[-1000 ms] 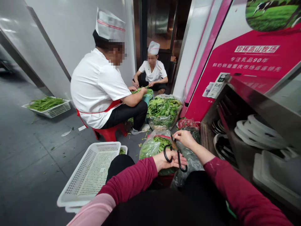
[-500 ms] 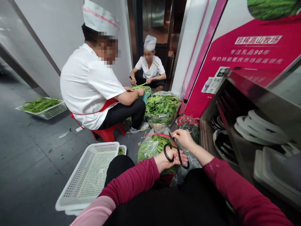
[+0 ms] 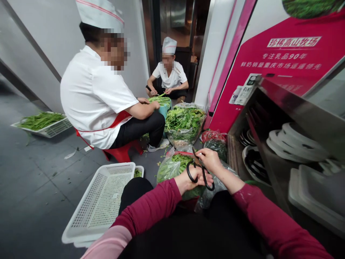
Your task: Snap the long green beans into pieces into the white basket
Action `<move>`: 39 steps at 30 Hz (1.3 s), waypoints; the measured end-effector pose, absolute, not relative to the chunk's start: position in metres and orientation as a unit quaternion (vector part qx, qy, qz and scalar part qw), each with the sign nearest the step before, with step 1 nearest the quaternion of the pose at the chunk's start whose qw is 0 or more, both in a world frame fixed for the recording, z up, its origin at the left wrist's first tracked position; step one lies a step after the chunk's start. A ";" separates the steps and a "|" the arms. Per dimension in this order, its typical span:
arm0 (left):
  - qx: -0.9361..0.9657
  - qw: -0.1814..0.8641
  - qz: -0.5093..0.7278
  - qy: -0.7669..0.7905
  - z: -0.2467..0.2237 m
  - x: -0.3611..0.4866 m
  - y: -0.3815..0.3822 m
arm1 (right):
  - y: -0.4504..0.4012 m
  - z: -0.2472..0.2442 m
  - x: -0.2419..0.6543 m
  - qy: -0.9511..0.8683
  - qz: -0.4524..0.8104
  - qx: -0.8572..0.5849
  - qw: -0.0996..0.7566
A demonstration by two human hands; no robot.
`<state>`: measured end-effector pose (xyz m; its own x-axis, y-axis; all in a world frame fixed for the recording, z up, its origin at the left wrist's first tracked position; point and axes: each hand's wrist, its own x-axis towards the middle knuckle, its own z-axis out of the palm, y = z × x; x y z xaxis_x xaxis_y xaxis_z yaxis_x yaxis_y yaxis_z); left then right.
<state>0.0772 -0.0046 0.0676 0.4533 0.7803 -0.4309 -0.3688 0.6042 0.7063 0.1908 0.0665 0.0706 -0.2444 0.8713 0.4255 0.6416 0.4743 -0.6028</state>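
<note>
My left hand (image 3: pixel 192 178) is palm up with black-handled scissors (image 3: pixel 209 181) resting in it, the two loops toward me and the blades pointing away. The fingers curl loosely at the handles. My right hand (image 3: pixel 211 160) is closed in a pinch beside the blades; whether it grips a blade or something small I cannot make out. Under both hands stands a clear plastic bag of green pods (image 3: pixel 168 168), partly hidden by my left arm. Another clear plastic bag (image 3: pixel 206 197) lies crumpled below my right wrist.
White perforated baskets (image 3: pixel 102 201) stand at my left. Beyond is a large bag of leafy greens (image 3: pixel 184 120). Two co-workers in white hats handle green stalks (image 3: pixel 159 100). A metal shelf with white plates (image 3: pixel 293 144) is close at right. A basket of stalks (image 3: pixel 41 121) sits far left.
The view has shifted slightly, and the nearer co-worker appears further left. My hands and the scissors keep nearly the same pose.
</note>
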 end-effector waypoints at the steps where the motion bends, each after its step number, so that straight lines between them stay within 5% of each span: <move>1: 0.273 0.814 0.351 0.373 0.069 0.077 -0.003 | 0.067 0.072 0.192 -0.773 0.149 -0.490 0.376; 39: 0.278 0.838 0.344 0.320 0.062 0.069 0.022 | 0.122 0.073 0.200 -0.638 0.212 -0.589 0.449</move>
